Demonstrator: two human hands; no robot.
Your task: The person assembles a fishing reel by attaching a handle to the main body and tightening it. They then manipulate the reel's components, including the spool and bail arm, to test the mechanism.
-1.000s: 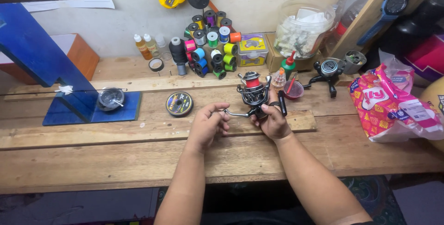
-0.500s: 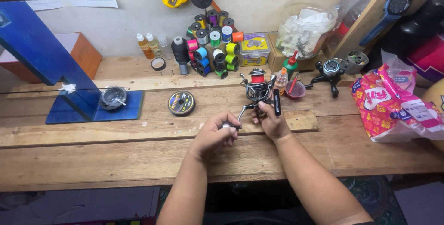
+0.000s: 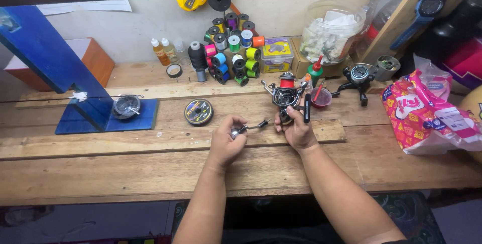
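A black spinning fishing reel [image 3: 286,96] with a red spool stands on the wooden workbench [image 3: 125,158] just past my hands. My right hand [image 3: 296,128] is closed round the reel's foot and body. My left hand [image 3: 227,141] grips the knob of the reel's crank handle [image 3: 249,126], which sticks out to the left of the reel. A round flat spool of fishing line [image 3: 198,112] lies to the left of my left hand.
Several coloured thread spools [image 3: 232,48] are stacked at the back. A blue stand [image 3: 55,68] with a spool at its base is at the left. A second reel [image 3: 359,76], a small red cup [image 3: 320,97], a clear jar [image 3: 331,30] and a pink bag [image 3: 427,113] are at the right.
My left hand has moved down and left with the crank knob, turning the handle. My right hand keeps holding the reel in much the same place.
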